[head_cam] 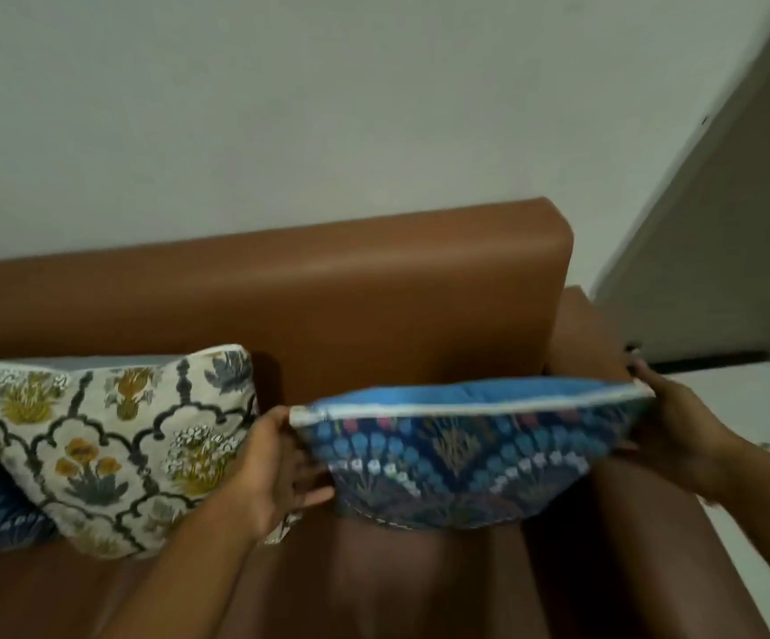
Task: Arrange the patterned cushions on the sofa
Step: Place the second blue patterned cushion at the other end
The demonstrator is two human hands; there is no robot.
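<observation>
My left hand (277, 463) and right hand (678, 422) are bare, with no gloves, rings or bracelets showing on the parts in view. Both forearms are uncovered as far as the picture's edge, with no sleeve or cuff in sight. The nails on my right hand's fingertips (633, 362) look dark, though motion blur makes it hard to say whether that is polish or shadow. My left hand's fingers (309, 493) are too blurred to make out the nails.
</observation>
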